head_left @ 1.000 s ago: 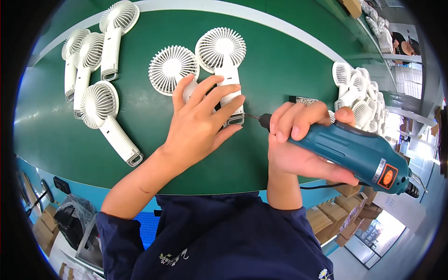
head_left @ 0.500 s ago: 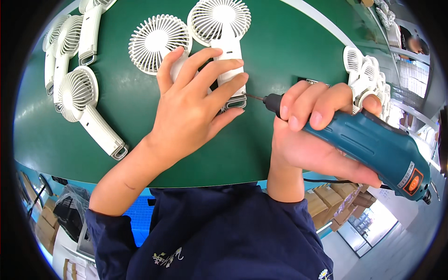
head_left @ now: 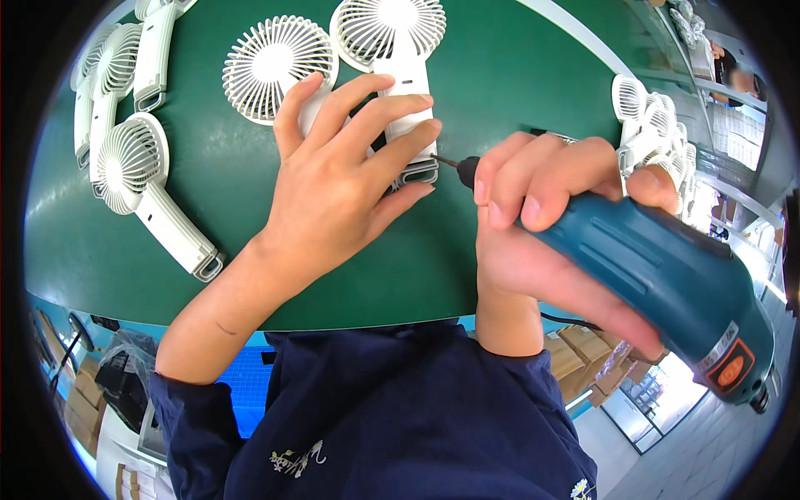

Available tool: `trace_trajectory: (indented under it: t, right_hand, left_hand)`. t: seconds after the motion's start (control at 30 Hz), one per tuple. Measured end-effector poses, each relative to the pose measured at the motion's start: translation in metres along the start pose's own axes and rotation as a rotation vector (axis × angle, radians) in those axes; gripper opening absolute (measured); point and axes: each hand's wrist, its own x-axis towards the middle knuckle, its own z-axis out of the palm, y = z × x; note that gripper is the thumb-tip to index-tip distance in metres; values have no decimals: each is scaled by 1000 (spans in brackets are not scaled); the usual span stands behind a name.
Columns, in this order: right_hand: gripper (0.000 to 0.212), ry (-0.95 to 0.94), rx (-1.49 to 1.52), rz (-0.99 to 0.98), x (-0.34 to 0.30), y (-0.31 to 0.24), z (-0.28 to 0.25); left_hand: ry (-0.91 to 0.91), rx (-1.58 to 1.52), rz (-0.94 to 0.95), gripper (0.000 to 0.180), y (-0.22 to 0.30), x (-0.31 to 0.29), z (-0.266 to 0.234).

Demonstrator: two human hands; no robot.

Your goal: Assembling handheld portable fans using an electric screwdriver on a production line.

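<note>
A white handheld fan (head_left: 406, 82) lies on the green table, its round slatted head pointing away from me. My left hand (head_left: 333, 167) grips its handle, with fingertips along the right side and the thumb by the grey loop at the base. Under the same hand, a second white fan (head_left: 275, 71) is partly hidden. My right hand (head_left: 558, 208) is wrapped round a teal electric screwdriver (head_left: 642, 258) with a black nose. Its thin bit reaches the right side of the first fan's handle, near the base; the exact contact point is too small to make out.
Several more white fans (head_left: 129, 162) lie at the left of the green table (head_left: 333, 308). Another cluster of fans (head_left: 658, 125) sits at the right edge. A small dark object (head_left: 546, 133) lies behind my right hand. Cardboard boxes (head_left: 575, 358) stand below the table; a person (head_left: 737, 79) is at far right.
The screwdriver's rear end has swung downward, and its nose has shifted slightly left and up. My left hand still grips the fan.
</note>
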Motion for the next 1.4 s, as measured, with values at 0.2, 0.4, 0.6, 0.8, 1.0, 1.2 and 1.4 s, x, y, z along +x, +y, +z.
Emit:
trace_trajectory:
  t: [0.2,0.4,0.6,0.8,1.0,1.2,1.4]
  right_hand:
    - [103,27,1,-58,-1,9,1]
    - [95,217,-10,-183,6,-27,-5]
    - [99,460,-222,-310,-15,-54,-79]
    - [95,703,-297,-322,-28,-54,-98]
    - [93,757,-313,-249,-40,-58,-111]
    - [94,797,-304,-223,-39,-57,-108]
    - [95,814,-348,-192,-39,-53,-107]
  left_hand:
    - [-5,3,0,44,1,1,-2]
    - [2,6,11,46,2,1,1]
    - [-55,93,18,44,4,2,-6]
    - [-88,88,94,33,17,7,1]
    - [-81,72,77,35,31,5,12]
    - [-78,85,71,32,31,4,14]
    - [-95,86,69,31,32,5,12]
